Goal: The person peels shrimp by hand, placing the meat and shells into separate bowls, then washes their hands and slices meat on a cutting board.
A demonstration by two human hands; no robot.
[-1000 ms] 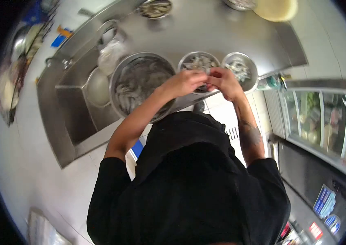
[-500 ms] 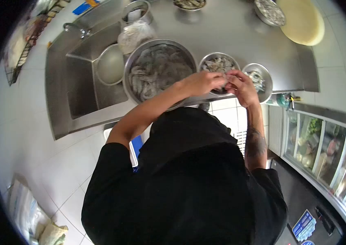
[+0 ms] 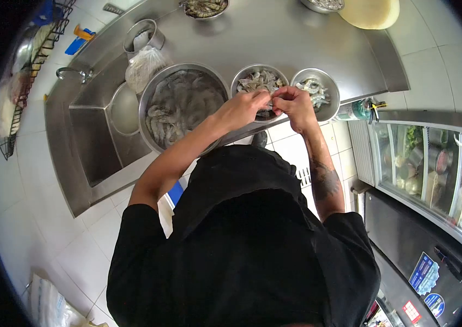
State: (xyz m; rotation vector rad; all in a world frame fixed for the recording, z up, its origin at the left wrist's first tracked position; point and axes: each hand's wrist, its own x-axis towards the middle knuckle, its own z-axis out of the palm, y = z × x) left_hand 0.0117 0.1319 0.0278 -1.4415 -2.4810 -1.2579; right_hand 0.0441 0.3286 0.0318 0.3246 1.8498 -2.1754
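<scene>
Both hands meet over the front edge of the middle bowl (image 3: pixel 284 78), which holds grey shrimp shells (image 3: pixel 260 80). My left hand (image 3: pixel 248 107) is closed in a pinch, fingertips towards the right. My right hand (image 3: pixel 295 109) is closed too, thumb and forefinger pressed together. A small greyish shrimp (image 3: pixel 272 104) appears to be between the fingertips, mostly hidden by them. Left of the hands, a large steel bowl (image 3: pixel 142 117) contains many raw shrimp (image 3: pixel 182 103) in cloudy liquid. Just beyond my right hand, another bowl (image 3: pixel 333 103) contains pale shrimp pieces (image 3: pixel 316 91).
A sink (image 3: pixel 92 144) with a round pan (image 3: pixel 124 111) lies to the left, beside a plastic bag (image 3: pixel 145 68) and a steel pot (image 3: pixel 154 37). More filled bowls (image 3: pixel 205 9) stand at the back. A glass-fronted fridge (image 3: pixel 433 163) is at right.
The camera view has shifted, so the counter appears farther left and turned slightly. Both hands stay together over the middle bowl, their fingers now pinched more tightly.
</scene>
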